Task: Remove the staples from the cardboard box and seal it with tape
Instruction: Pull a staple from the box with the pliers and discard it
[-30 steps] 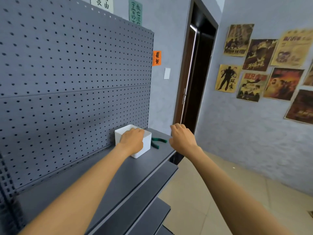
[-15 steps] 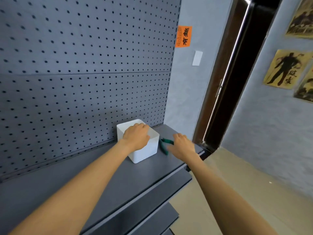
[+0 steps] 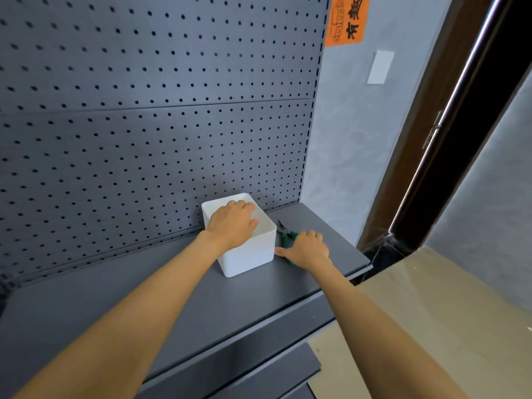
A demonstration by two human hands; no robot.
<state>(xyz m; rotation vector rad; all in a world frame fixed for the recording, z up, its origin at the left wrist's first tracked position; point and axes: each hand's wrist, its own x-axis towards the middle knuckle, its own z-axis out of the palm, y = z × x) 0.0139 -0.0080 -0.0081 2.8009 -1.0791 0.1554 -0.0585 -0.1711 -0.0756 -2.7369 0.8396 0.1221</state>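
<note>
Lower shelves (image 3: 259, 367): grey tiers step down at 6 o'clock, nearest the viewer, beside a tan floor (image 3: 431, 312) at 4 o'clock.
Top shelf (image 3: 144, 306): a flat grey surface that carries the bin and the tool; both forearms cross it from the bottom edge.
Right hand (image 3: 308, 249): lies palm down over the pliers at about 3 o'clock of the bin, thumb stretched toward the bin's right wall, fingers bent over the handles; whether they actually clasp the tool cannot be told.
Pliers (image 3: 285, 234): green handles and a dark pointed nose, lying on the shelf just beside the bin; the hand hides most of the handles.
Left hand (image 3: 233, 223): rests on the open top of the bin, fingers curled over the far rim, thumb over the near rim, gripping it.
White bin (image 3: 247, 254): a square, open-topped plastic box, plain white, standing upright near the shelf's back.
Pegboard (image 3: 144, 110): a grey perforated panel rising behind the bin, from 9 to 12 o'clock.
Orange sign (image 3: 345, 20): on the pale wall at 1 o'clock, with a white switch plate (image 3: 380, 67) below it.
Door frame (image 3: 449, 125): dark, slanting at 2 o'clock.
Cardboard box: not in view.
</note>
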